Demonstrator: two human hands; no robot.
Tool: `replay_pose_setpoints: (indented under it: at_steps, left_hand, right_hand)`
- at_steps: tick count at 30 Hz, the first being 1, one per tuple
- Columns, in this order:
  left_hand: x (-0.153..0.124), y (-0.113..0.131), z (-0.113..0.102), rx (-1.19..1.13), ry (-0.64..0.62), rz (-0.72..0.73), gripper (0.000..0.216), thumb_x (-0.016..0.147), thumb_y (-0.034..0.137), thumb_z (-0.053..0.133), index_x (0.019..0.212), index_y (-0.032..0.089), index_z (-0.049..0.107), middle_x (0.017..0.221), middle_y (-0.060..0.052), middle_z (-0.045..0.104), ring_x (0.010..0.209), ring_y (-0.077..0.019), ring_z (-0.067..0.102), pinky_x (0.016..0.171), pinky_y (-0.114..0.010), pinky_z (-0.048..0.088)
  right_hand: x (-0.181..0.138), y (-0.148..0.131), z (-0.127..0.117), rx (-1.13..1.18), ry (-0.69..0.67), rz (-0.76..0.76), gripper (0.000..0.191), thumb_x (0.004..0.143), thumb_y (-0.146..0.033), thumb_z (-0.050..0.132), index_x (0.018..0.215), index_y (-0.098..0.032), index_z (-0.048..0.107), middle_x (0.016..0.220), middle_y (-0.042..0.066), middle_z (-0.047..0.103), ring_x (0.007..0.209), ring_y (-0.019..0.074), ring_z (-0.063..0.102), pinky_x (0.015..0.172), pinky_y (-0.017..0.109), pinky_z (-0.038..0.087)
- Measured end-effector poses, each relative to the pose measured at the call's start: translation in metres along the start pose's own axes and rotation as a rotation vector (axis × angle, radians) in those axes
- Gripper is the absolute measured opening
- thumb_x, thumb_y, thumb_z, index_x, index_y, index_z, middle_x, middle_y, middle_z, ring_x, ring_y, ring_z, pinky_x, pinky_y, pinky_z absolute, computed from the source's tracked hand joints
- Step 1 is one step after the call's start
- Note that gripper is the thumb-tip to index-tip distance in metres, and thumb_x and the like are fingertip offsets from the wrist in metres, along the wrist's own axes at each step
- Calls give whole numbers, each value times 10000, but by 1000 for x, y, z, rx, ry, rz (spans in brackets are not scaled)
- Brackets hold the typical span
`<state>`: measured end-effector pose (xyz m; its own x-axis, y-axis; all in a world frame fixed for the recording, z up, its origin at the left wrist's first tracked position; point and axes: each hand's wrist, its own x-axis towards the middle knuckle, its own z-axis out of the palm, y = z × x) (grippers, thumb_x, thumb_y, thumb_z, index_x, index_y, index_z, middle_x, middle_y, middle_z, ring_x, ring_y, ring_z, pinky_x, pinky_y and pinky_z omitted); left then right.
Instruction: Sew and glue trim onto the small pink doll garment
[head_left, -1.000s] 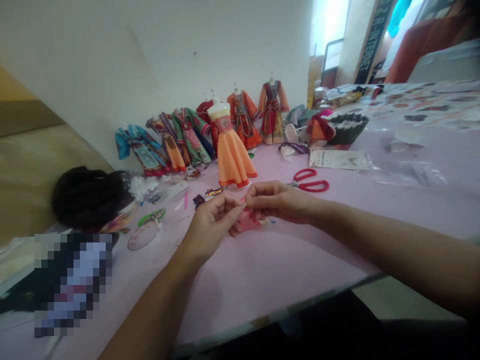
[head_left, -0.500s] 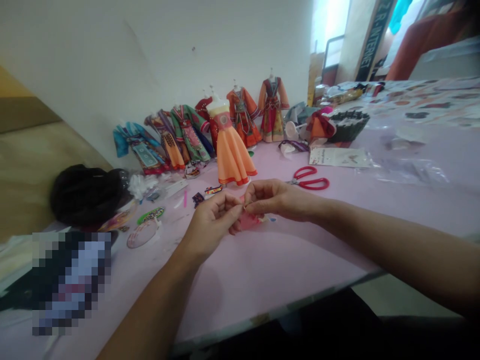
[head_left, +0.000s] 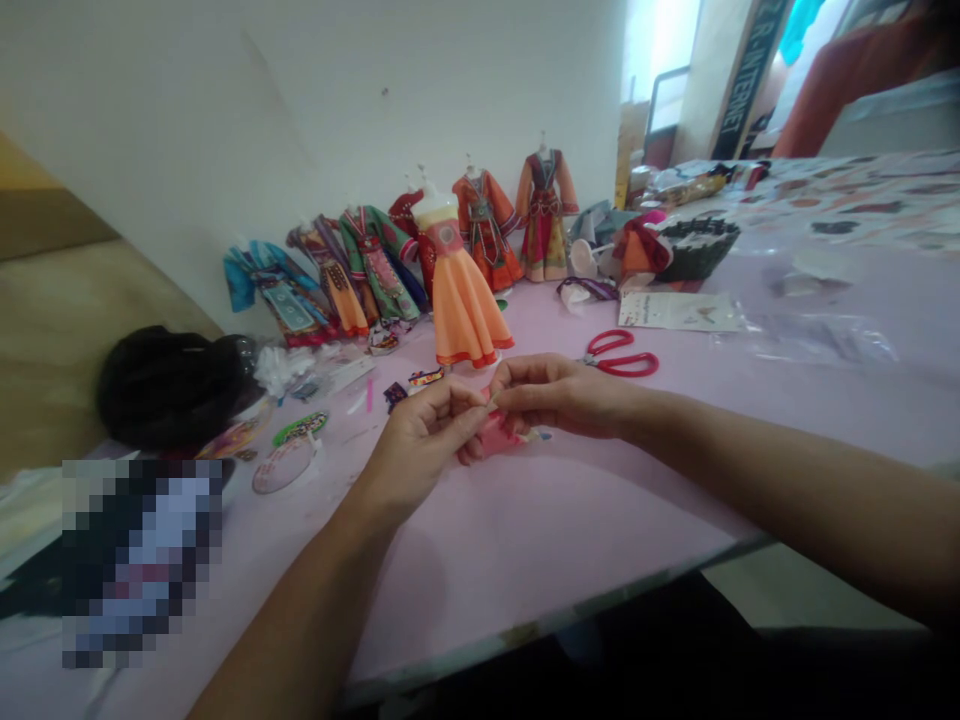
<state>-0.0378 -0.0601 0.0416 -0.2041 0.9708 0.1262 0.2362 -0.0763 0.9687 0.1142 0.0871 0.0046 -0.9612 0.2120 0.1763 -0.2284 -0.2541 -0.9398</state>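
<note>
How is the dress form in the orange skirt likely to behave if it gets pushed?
The dress form would probably tip or slide rather than roll, since it stands upright and tall on the tabletop. Its orange skirt looks floppy and would likely give first, as it falls in soft folds.
</note>
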Motion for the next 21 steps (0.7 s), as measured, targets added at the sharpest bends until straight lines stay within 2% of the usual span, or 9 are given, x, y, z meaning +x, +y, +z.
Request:
replay_pose_setpoints:
  at_steps: [7, 14, 21]
  left_hand:
    - [-1, -1, 1, 4, -1, -18, 186, 836, 317, 768, 806, 173, 654, 664, 37, 635, 535, -72, 584, 533, -187, 488]
    - [-1, 2, 3, 48, 34, -60, 195, 789, 321, 788, 804, 162, 677, 633, 22, 653, 504, -90, 587, 509, -209, 483]
    - [-1, 4, 5, 53, 38, -58, 179, 771, 293, 784, 796, 163, 662, 591, 35, 645, 485, -85, 580, 495, -200, 474]
  right_hand:
    - [0, 0, 0, -31, -13, -10, 203, 911, -305, 787, 879, -138, 676, 699, -11, 659, 592, 62, 579, 538, 167, 415]
    - [0, -1, 3, -7, -31, -11, 238, 896, -334, 798, 858, -138, 668, 703, -9, 660, 596, 63, 584, 532, 165, 421]
    - [0, -1, 3, 1, 16, 15, 265, 892, -360, 795, 843, -135, 664, 682, -8, 656, 572, 63, 564, 531, 166, 438]
